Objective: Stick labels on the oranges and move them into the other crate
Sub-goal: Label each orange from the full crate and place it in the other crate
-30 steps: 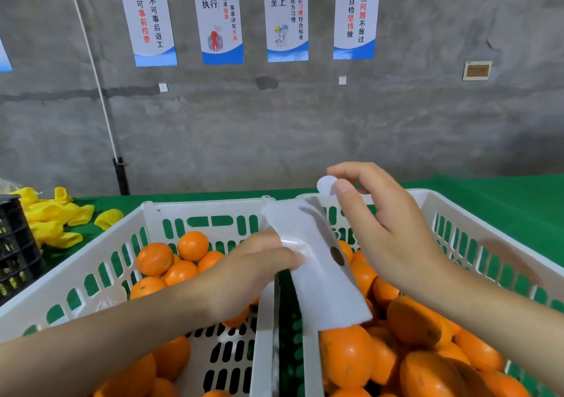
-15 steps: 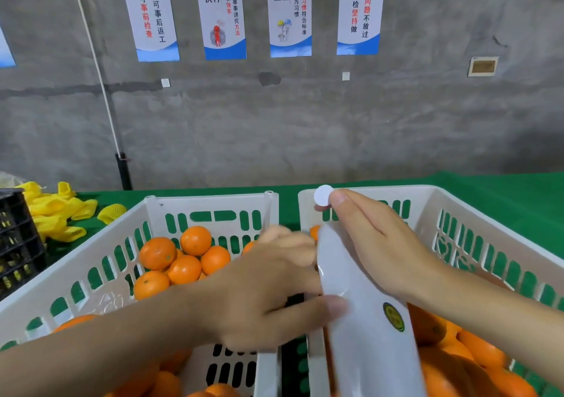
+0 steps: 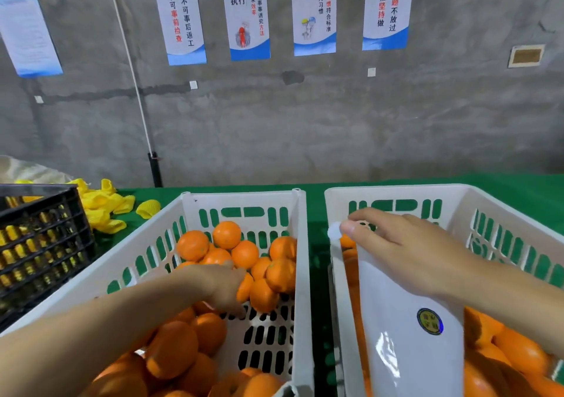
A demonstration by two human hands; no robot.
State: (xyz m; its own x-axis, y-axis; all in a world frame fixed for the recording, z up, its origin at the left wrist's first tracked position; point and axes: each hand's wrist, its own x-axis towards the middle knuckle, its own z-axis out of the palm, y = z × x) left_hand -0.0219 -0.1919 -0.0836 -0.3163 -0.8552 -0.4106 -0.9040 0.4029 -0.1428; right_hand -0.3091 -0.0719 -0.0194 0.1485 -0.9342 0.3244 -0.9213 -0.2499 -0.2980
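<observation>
Reaching left hand [image 3: 225, 286] down into left crate [image 3: 241, 196] among oranges [image 3: 244, 254]; fingers curled downward, cannot tell whether gripping one yet. Gripping backing sheet [image 3: 390, 305] under right hand [image 3: 412, 256], round label [image 3: 333, 231] stuck at thumb tip, over right crate [image 3: 396, 189]. Take topmost orange, lift clear, bring to label, press flat on smooth skin. Versus half second ago: released sheet with left hand, dropped from beside right hand into fruit.
</observation>
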